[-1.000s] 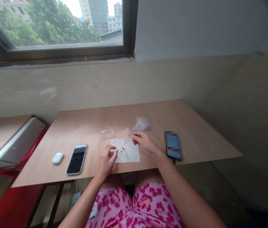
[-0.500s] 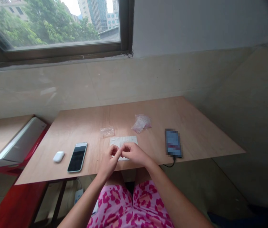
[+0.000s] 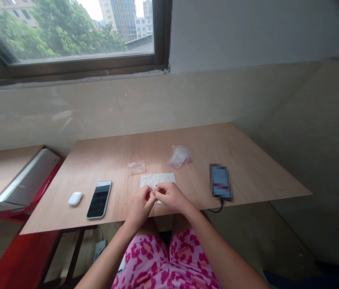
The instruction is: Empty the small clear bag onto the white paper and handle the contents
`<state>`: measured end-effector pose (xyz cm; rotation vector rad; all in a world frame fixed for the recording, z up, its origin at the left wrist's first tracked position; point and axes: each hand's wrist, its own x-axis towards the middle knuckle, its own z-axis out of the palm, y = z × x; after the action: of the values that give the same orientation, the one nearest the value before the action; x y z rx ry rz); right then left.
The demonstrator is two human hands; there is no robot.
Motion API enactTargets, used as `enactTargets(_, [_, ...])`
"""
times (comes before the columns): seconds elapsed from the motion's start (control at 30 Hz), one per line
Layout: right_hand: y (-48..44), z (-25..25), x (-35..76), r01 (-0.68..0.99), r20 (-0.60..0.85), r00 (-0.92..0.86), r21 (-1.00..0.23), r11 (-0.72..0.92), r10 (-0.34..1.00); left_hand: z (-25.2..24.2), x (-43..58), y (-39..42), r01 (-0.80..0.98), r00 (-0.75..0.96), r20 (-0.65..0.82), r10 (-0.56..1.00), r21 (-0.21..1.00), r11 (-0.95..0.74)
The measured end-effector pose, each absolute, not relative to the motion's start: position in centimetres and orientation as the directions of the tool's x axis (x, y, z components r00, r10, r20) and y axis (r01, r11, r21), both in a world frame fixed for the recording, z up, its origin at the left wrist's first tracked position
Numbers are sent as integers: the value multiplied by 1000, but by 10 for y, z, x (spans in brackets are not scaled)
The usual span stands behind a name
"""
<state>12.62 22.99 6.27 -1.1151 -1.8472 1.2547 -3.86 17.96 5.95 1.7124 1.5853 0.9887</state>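
Note:
Over a white sheet (image 3: 157, 177) near the table's front edge, my left hand (image 3: 143, 202) and my right hand (image 3: 171, 194) meet fingertip to fingertip. Both are closed in a pinch. Whatever lies between the fingertips is too small to make out. A tiny dark speck shows just above the fingers. Behind the sheet, to the left, lies a clear plastic bag (image 3: 137, 167). Farther back and to the right is a small heap of clear bags (image 3: 180, 156) with pinkish-red bits inside.
On the wooden table (image 3: 205, 140), a phone (image 3: 99, 199) and a white earbud case (image 3: 76, 198) lie to the left. A phone with a blurred screen (image 3: 220, 181) and a cable sits to the right. A tiled wall (image 3: 187, 96) rises behind the table.
My left fingers have drawn closer together into a tighter pinch against the right fingertips. The whole view has shifted very slightly. The bags, sheet and phones keep their places on the table.

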Motion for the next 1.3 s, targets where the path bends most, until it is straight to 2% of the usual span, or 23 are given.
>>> enactTargets(0.1, [230, 65, 125, 389, 83, -306, -898, 204, 949, 58, -41, 179, 655, -31, 162, 986, 749, -102])
enactTargets(0.2, [232, 67, 126, 345, 47, -281, -927, 146, 959, 63, -44, 177, 703, -20, 239, 971, 694, -156])
enactTargets(0.33, [234, 68, 127, 96, -37, -350, -995, -3, 936, 70, -45, 177, 661, 61, 391, 918, 674, -331])
enactTargets(0.43, [234, 68, 126, -44, -47, -427, -996, -73, 903, 66, -45, 179, 641, 125, 408, 905, 663, -387])
enactTargets(0.53, [234, 70, 126, -83, -37, -488, -993, -89, 872, 57, -47, 181, 627, 117, 376, 919, 690, -362])
enactTargets(0.63, [234, 71, 129, -1, -58, -520, -998, -69, 852, 51, -51, 182, 620, 124, 370, 921, 696, -363])
enactTargets(0.73, [236, 72, 134, 114, -68, -577, -993, -2, 814, 56, -56, 181, 611, 152, 312, 938, 716, -337])
enactTargets(0.8, [237, 73, 136, 142, -87, -624, -990, 3, 777, 63, -58, 181, 571, 163, 218, 962, 774, -272])
enactTargets(0.93, [237, 77, 137, 154, -103, -701, -988, 9, 706, 78, -57, 183, 365, 209, 20, 978, 926, -97])
enactTargets(1.0, [236, 80, 137, 172, -34, -705, -977, 124, 708, 80, -56, 183, 262, 220, -32, 975, 965, -27])
enactTargets(1.1, [233, 82, 136, 228, 72, -664, -928, 293, 744, 77, -56, 184, 207, 199, -108, 974, 976, 66])
enactTargets(1.3, [230, 82, 132, 184, 233, -630, -882, 434, 741, 69, -58, 183, 156, 191, -211, 959, 971, 183])
